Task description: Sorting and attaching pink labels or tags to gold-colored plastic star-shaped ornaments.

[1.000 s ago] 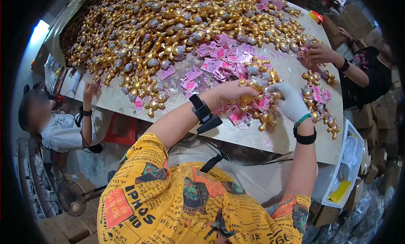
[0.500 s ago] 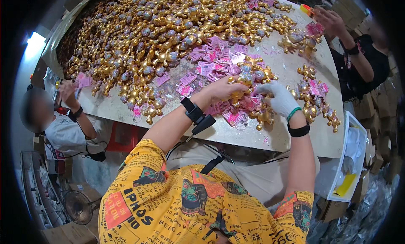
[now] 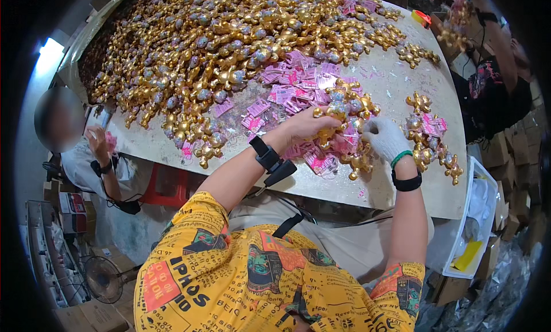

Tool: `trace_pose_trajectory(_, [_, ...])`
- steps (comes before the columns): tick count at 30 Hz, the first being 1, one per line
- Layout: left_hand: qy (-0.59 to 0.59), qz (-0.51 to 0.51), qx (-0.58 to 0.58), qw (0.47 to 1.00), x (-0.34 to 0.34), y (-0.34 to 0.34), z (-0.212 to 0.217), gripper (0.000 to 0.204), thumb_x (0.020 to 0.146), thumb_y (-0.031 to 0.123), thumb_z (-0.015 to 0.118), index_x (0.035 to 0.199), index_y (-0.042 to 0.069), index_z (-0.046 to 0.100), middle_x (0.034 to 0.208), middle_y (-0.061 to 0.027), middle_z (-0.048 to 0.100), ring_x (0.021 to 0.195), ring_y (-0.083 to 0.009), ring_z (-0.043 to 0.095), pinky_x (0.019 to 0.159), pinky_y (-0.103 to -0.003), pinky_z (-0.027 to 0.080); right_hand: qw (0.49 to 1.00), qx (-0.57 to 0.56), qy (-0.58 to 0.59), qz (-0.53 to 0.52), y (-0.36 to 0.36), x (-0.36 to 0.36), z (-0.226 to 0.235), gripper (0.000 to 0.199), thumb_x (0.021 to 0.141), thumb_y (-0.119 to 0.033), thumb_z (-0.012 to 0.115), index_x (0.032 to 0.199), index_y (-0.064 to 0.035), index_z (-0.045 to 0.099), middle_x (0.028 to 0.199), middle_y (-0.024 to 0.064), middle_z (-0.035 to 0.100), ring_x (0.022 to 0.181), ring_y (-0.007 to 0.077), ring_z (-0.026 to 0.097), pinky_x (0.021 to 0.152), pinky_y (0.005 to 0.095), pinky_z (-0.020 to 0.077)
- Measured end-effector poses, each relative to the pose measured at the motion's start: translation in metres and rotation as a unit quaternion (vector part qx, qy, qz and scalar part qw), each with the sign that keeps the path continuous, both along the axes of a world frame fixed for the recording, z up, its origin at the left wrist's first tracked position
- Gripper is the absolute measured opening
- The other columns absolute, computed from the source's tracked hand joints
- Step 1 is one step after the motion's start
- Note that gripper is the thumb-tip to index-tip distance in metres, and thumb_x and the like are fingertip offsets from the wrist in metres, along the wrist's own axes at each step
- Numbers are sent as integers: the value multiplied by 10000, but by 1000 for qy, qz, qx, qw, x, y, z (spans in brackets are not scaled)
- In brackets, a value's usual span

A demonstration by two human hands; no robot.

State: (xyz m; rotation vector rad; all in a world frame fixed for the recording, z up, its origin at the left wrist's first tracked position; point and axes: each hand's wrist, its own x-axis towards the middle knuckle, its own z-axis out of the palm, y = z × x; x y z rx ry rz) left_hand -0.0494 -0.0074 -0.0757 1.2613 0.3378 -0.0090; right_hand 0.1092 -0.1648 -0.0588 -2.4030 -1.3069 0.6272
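Observation:
My bare left hand, with a black band on its wrist, is closed on a small gold figure over a heap of pink tags. My right hand, in a white glove with green and black wristbands, rests closed among gold figures beside it; what it holds is hidden. Both hands hover at the near edge of a pale table.
A huge pile of gold figures covers the far table. Loose pink tags lie mid-table. Small gold clusters sit right. One seated person works at the left, another person at the right. A white bin stands below.
The person at the right has lifted a hand off the table, up toward the far corner. The person at the left lowered a hand below the table edge. My hands stayed over the pink tags.

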Motion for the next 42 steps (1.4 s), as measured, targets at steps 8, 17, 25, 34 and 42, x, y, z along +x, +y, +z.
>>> trace_pose_trajectory(8, [-24,1,-97,995,6,5,-7,221,852,115,513,1021,-27,508,907,-125,604,815,-258,640,647,-316,536,996,-80,-41,16,2,-22,-5,282,683,-285,641,765,-15,633,767,168,626,721,303,610,653,379,475])
trace_pose_trajectory(17, [30,152,-179,972,3,17,-14,297,863,212,497,1070,0,500,923,-143,594,815,-266,641,611,-350,541,984,113,106,-86,-6,2,-8,259,706,-236,604,777,13,620,723,158,621,689,252,602,651,335,465])
trace_pose_trajectory(25, [10,146,-202,968,0,19,-13,376,893,255,440,1177,8,424,958,-166,577,865,-255,611,709,-332,530,965,212,157,9,0,-3,-19,255,727,-174,581,900,11,615,808,132,629,733,193,595,672,316,463])
trace_pose_trajectory(34, [-4,120,-195,973,-6,22,-10,367,892,240,436,1167,-3,432,941,-170,586,835,-255,622,720,-342,529,981,181,59,-48,20,-24,-29,240,733,-203,617,919,-51,618,830,142,595,803,267,585,715,343,459])
trace_pose_trajectory(42, [-11,123,-185,975,-7,11,-1,323,881,219,435,1079,-30,493,936,-210,614,795,-272,640,673,-335,541,981,178,18,71,18,-24,-23,214,718,-130,609,908,-32,605,893,130,527,873,272,548,750,341,448])
